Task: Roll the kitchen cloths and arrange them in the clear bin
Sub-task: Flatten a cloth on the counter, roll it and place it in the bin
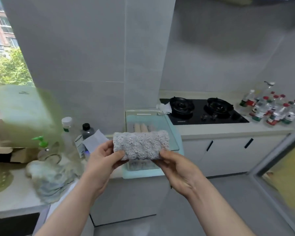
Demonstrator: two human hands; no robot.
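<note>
So we've got a rolled cloth (140, 144), grey and fluffy, held up in the air right over the clear bin (143, 116). It isn't in the bin yet. Our left hand (102, 160) pinches the left end between thumb and fingers, and our right hand (179, 166) pinches the lower right corner the same way. Neither hand is holding the middle.

What could go wrong: honestly, the roll looks a bit loose and lumpy, so if either hand lets go early it'll probably spring open on the way down. It could also land crooked on top of the other rolls and knock the row apart. The bin sits on a pale blue tray (143, 174) that looks like it pokes past the counter edge, so pushing down hard there seems risky too.

Containers: the bin has a few rolls (140, 127) lined up at the far end, beige-looking ones. There's something at the near end as well, but it's too blurry through the wall to call. The unrolled pile of cloths (48, 178) sits out on the counter (15, 198) to the left, in no container.
</note>
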